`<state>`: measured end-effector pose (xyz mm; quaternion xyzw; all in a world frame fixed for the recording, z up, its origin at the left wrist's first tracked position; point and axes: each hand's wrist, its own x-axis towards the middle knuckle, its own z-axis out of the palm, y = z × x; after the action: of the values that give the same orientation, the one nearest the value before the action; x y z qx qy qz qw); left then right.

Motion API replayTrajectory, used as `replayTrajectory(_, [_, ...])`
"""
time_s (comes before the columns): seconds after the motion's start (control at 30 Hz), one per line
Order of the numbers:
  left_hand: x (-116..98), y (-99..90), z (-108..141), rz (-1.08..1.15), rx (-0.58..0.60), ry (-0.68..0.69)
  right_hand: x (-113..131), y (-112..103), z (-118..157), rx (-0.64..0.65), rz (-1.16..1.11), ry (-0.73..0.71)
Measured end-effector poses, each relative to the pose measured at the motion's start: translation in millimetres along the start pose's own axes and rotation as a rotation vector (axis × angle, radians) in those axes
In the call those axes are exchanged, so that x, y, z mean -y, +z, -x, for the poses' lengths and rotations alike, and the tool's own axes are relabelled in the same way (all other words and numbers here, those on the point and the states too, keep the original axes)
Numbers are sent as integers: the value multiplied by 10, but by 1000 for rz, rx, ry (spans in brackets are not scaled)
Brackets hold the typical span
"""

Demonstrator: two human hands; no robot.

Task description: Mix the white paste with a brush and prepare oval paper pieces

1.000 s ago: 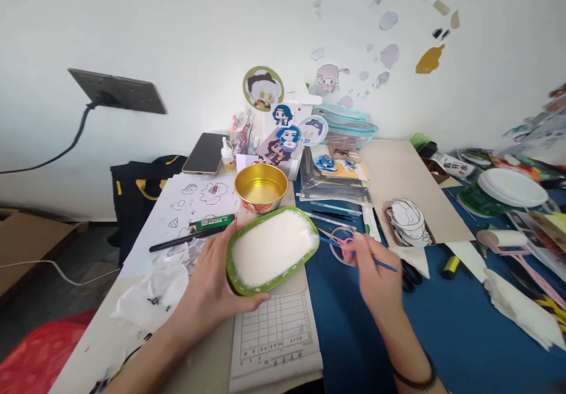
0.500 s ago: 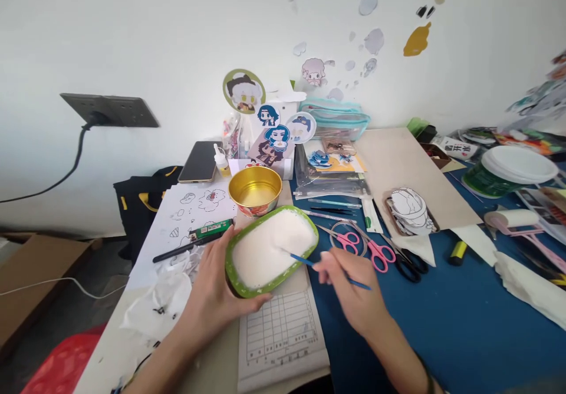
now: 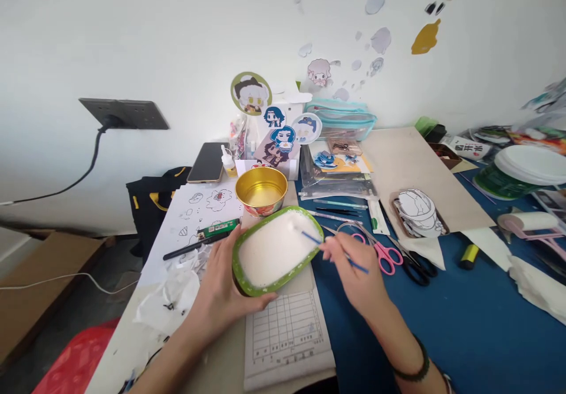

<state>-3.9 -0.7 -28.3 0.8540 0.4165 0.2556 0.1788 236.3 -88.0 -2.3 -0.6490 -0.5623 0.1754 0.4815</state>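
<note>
My left hand (image 3: 227, 282) grips the near-left side of a green-rimmed oval dish (image 3: 289, 276), its thumb along the front edge. A smooth white substance (image 3: 269, 255) fills the dish; I cannot tell whether it is liquid or paste. Between the fingers of my right hand (image 3: 356, 270) is a thin brush with a blue handle (image 3: 312, 237), held at a slant. Its tip is over the far right part of the white surface, and the bristles are hard to make out. Just behind the dish stands a gold-lined round tin (image 3: 262, 187).
Pink-handled scissors (image 3: 389, 258) and black-handled scissors (image 3: 418, 267) lie right of the dish. A printed form pad (image 3: 287, 335) is under it. Crumpled tissue (image 3: 170, 299) and a black pen (image 3: 186, 249) lie left. A white-lidded tub (image 3: 526, 170) stands far right.
The brush tip has moved from the middle of the white surface toward its far right edge. My left hand still holds the dish. The whole view has shifted slightly.
</note>
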Motion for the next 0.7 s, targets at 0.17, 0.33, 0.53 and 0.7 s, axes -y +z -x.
replayTrajectory(0.17, [-14, -12, -3, 18, 1, 14, -6, -23, 16, -111, 23, 51])
replayTrajectory(0.33, [-25, -16, 0, 12, -2, 14, 0, -46, 10, 19, 17, 0])
replayTrajectory(0.53, [-18, -6, 2, 23, 7, 9, -22, -11, -77, -7, 46, 16])
replayTrajectory(0.7, [-27, -22, 14, 41, 16, 6, -26, 21, -131, -98, 43, 37])
